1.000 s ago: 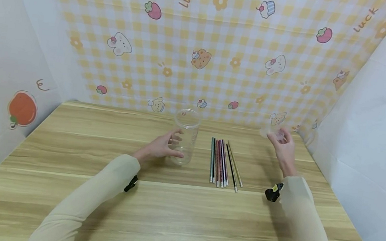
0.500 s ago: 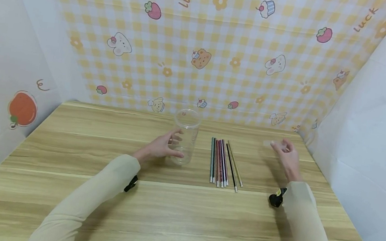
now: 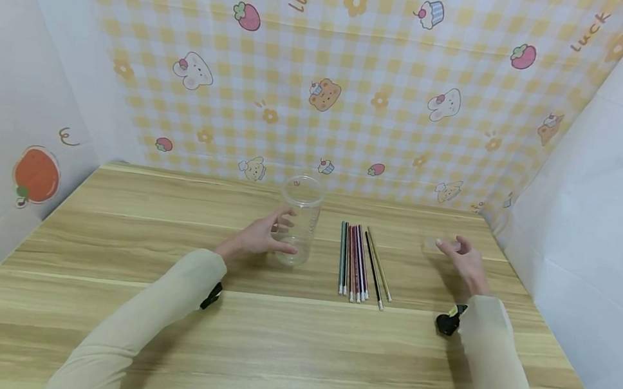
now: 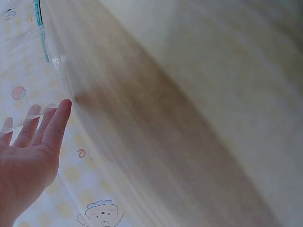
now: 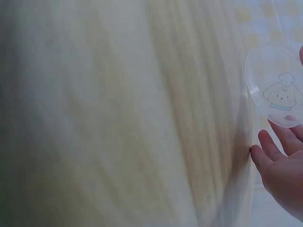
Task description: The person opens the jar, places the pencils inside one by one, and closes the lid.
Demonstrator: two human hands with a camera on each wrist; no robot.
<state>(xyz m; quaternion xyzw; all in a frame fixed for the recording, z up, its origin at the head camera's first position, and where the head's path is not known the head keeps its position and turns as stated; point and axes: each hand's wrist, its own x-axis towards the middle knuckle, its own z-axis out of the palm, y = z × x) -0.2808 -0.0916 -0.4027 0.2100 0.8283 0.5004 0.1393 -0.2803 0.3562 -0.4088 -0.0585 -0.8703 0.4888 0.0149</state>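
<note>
A tall clear plastic cup stands upright on the wooden table. My left hand grips its left side, thumb in front and fingers round behind. In the left wrist view, my left hand shows its fingers spread along the see-through wall. Over at the far right of the table, my right hand holds a clear plastic lid low over the tabletop. The right wrist view shows the round lid between thumb and fingers; whether it touches the table I cannot tell.
Several pencils lie side by side between the hands, white eraser ends toward me. Two of them fan out to the right. A patterned cloth backs the wooden table, with white sheets along both sides.
My right hand has drawn back toward me and slightly right, bringing the lid lower and nearer the table. The left hand, the cup and the pencils have not moved.
</note>
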